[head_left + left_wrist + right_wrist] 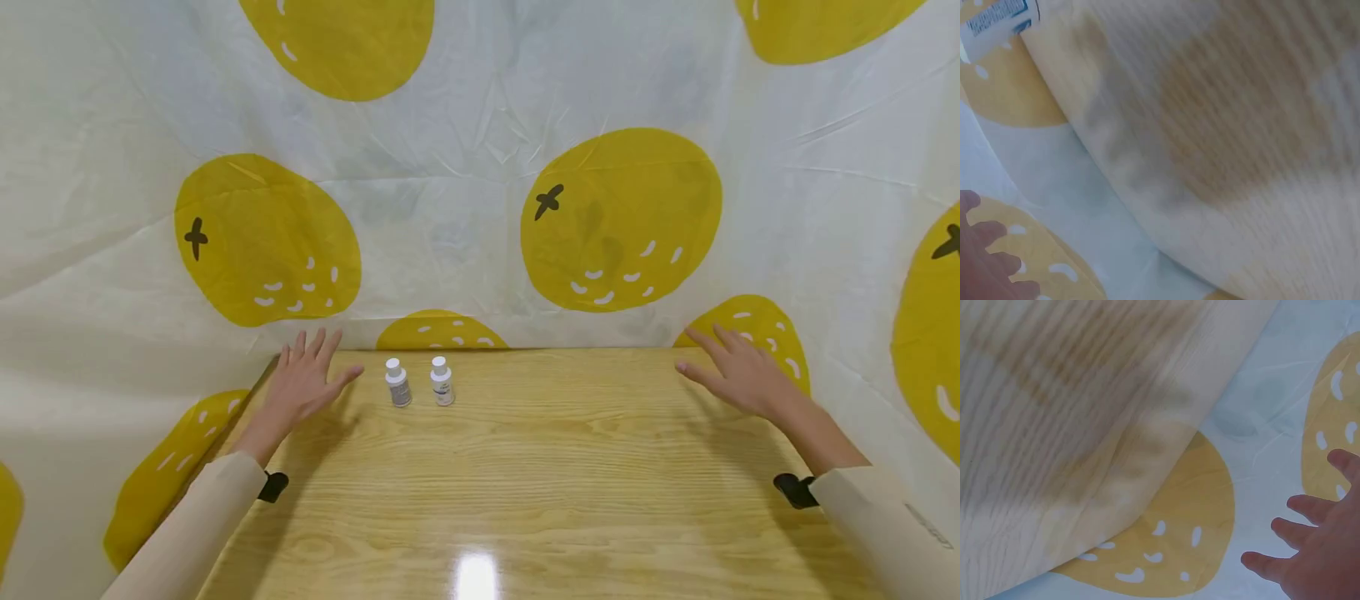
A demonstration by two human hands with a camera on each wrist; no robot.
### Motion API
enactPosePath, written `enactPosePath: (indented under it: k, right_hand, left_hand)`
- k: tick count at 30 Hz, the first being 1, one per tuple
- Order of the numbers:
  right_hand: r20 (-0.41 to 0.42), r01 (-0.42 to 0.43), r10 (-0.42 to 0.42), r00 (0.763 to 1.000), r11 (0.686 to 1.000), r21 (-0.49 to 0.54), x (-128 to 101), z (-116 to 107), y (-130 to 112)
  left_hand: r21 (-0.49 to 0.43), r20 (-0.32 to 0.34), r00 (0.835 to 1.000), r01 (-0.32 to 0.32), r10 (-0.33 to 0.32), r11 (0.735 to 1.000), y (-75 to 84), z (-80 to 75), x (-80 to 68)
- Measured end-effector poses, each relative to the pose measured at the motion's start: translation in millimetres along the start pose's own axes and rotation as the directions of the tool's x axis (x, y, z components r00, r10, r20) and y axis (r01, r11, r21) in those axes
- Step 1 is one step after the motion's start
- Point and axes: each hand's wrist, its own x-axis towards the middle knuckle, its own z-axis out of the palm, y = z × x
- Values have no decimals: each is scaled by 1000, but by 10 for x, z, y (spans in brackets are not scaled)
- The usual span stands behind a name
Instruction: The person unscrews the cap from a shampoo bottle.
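Two small white bottles with white caps and printed labels stand upright, side by side, toward the back of the wooden table. The left bottle (398, 385) is nearer my left hand (306, 383), which hovers over the table's left part with fingers spread, touching neither one. A short gap to its right stands the other bottle (442, 383). Far across on the right, my right hand (738, 375) is held above the table with fingers apart and nothing in it. In the left wrist view, part of a labelled bottle (999, 24) shows at the top left corner.
A pale curtain (450, 225) printed with yellow fruit hangs behind the table and along its sides. The wood-grain tabletop (525, 467) has a bright light reflection near its front. Dark bands (795, 491) sit at both wrists, by the light sleeves.
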Motion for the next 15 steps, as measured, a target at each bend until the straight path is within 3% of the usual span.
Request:
enactPosePath:
  k: [11, 15]
  right_hand:
    - [-73, 90, -88, 993, 995, 34, -299, 83, -241]
    - [-70, 102, -96, 993, 990, 98, -373, 117, -371]
  left_hand:
    - [-22, -62, 998, -7, 6, 1000, 255, 6, -244]
    - [-70, -64, 997, 27, -31, 997, 397, -23, -336]
